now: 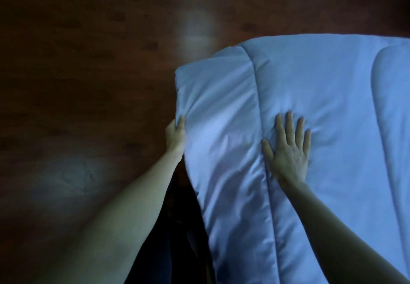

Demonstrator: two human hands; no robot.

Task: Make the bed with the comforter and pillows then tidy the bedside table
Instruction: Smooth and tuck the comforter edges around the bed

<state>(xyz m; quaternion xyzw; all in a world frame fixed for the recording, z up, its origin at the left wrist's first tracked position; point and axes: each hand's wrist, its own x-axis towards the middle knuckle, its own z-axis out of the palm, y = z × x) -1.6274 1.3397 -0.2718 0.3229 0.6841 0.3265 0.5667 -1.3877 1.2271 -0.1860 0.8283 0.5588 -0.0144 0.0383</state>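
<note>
Pale blue comforter (pixel 310 128) spread from the centre out to three o'clock and down to five o'clock, over what is probably the bed corner; dim light, so hard to be sure. Dark wooden floor (pixel 77 73) from seven round to twelve o'clock.

Left hand (pixel 175 135) at nine o'clock of the comforter, fingers curled shut on its hanging side edge, fabric puckered at the pinch. Right hand (pixel 288 148) near the centre, open and flat, fingers spread, pressing down on top beside a quilted seam, holding nothing.

Step in hand, by the look of it: squaring the corner. Best done by keeping the flat palm as an anchor, drawing the pinched edge out and down toward eight o'clock until wrinkles fade, then sweeping the palm outward. Pillows and bedside table out of view.
</note>
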